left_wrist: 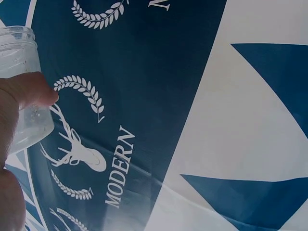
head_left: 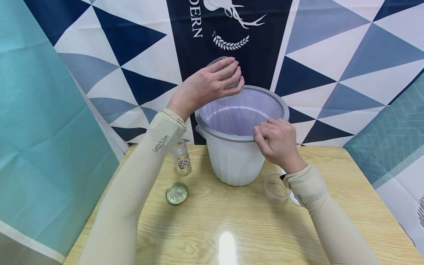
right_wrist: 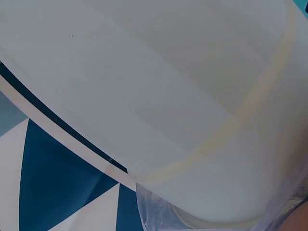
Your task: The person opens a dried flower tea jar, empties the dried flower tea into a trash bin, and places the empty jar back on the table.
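A clear jar (left_wrist: 21,60) is in my left hand (head_left: 210,86), thumb pressed against its side in the left wrist view. From the head view, the hand hides most of the jar, which is above the opening of a white waste bin (head_left: 233,163). A grey ring (head_left: 228,137) runs round the bin's top, and a pale purple bag (head_left: 255,117) lines the inside. My right hand (head_left: 276,141), its fingers curled, grips the bin's rim at the near right. The right wrist view is mostly filled by the bin's white side (right_wrist: 144,96), with only a sliver of skin at its lower corner.
On the wooden table (head_left: 205,224), a small clear bottle (head_left: 183,163) with a printed label stands left of the bin. In front of it lies a round lid or shallow dish (head_left: 177,193). A clear bowl (head_left: 276,187) sits under the right wrist, beside a partly hidden white item (head_left: 294,200).
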`<act>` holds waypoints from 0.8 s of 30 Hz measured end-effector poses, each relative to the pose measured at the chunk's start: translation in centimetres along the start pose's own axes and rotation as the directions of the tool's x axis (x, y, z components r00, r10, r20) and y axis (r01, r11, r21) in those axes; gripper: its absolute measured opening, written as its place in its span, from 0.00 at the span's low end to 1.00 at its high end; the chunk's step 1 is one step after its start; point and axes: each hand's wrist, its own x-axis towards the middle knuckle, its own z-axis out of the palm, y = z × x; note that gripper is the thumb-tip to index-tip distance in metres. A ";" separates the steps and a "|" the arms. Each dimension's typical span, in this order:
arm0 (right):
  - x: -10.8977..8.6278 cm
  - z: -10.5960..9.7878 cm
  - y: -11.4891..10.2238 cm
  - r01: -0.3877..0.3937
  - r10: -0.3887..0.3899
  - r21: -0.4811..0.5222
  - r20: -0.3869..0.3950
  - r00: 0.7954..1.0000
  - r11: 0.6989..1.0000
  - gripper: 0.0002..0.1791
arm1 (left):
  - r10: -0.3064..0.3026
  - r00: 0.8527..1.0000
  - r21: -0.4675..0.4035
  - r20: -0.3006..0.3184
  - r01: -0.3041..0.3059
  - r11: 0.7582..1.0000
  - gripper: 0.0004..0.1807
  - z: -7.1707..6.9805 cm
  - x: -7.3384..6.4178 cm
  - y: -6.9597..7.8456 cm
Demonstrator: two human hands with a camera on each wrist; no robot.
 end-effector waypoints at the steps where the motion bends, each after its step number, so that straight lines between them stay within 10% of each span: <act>1: 0.0 0.0 0.0 0.002 -0.002 0.002 -0.003 1.000 1.000 0.26 | 0.007 1.000 0.009 -0.002 -0.007 1.000 0.36 0.0 0.0 0.0; 24: 0.1 0.0 -0.3 0.011 -0.011 0.004 -0.014 1.000 1.000 0.26 | 0.095 0.994 0.060 -0.056 -0.091 0.994 0.37 0.3 -0.3 0.7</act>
